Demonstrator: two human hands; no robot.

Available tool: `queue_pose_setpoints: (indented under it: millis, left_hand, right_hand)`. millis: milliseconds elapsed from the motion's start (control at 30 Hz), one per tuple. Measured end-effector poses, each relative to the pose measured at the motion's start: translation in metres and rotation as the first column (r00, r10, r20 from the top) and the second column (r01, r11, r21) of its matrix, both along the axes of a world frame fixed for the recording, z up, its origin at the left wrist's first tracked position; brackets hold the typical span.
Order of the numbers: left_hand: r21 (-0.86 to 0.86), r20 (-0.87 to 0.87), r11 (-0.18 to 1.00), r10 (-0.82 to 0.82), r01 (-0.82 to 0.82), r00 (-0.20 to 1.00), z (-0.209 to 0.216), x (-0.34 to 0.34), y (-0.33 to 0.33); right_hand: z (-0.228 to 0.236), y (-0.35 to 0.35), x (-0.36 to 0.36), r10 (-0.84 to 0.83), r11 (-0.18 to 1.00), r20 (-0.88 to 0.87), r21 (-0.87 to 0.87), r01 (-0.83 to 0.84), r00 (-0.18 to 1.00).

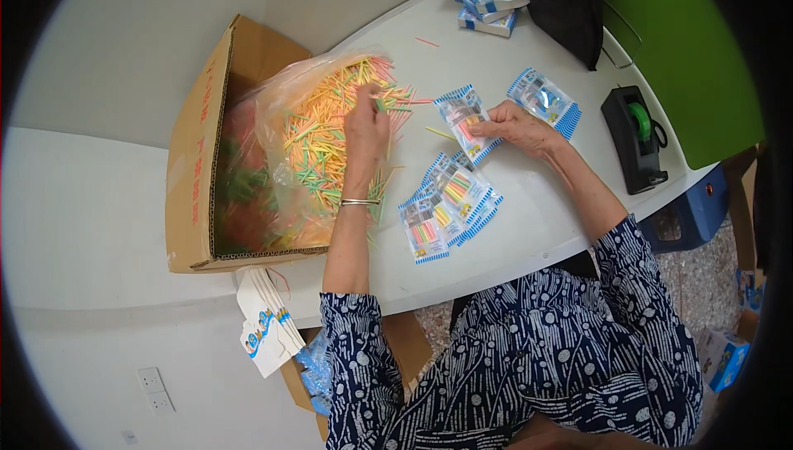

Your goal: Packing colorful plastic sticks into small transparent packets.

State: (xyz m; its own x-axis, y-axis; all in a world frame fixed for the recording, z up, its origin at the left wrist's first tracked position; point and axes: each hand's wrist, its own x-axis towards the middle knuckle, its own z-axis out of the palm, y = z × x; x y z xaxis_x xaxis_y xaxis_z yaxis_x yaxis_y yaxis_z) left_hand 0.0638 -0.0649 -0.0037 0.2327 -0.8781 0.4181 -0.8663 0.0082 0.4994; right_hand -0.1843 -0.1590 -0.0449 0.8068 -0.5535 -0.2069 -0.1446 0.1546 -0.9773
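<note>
My left hand, fingers closed, is at the right side of a big heap of thin coloured sticks. A green one shows at its fingers; how many it grips is hidden. My right hand pinches a small clear packet with blue striped ends, tilted over the table. Pink and yellow sticks show through its window. In front of it lie several overlapping filled packets. Beyond my right wrist rests a stack of flat packets with no sticks visible in the top one.
The heap spills from a plastic bag in a cardboard box at the left. A black tape dispenser stands at the right edge. Blue and white boxes and a black bag are at the back. Folded white cartons hang by the front-left edge.
</note>
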Motion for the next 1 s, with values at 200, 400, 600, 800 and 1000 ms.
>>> queue_pose_setpoints:
  millis: [200, 400, 600, 800, 1000]
  left_hand:
    - [-0.236, -0.744, 0.965, -0.257, 0.118, 0.616, 0.047, -0.028, 0.002]
    - [-0.345, -0.775, 0.925, -0.377, 0.160, 0.508, 0.050, -0.060, 0.005]
    - [-0.239, -0.767, 0.940, -0.336, 0.243, 0.546, 0.034, -0.069, 0.015]
    - [-0.084, -0.727, 0.960, -0.242, 0.266, 0.643, 0.018, -0.077, 0.020]
    - [-0.122, -0.263, 0.955, -0.294, 0.271, 0.919, -0.002, -0.070, 0.017]
  right_hand:
    - [-0.008, 0.003, 0.004, 0.089, 0.994, 0.079, 0.060, -0.093, 0.993]
    - [-0.012, 0.006, 0.008, 0.120, 0.992, 0.058, 0.027, -0.122, 0.991]
    - [0.008, 0.014, 0.007, 0.185, 0.980, 0.128, 0.047, -0.192, 0.974]
    - [0.007, 0.015, 0.005, 0.186, 0.978, 0.153, 0.068, -0.199, 0.970]
    - [0.001, 0.014, 0.007, 0.180, 0.981, 0.138, 0.054, -0.189, 0.974]
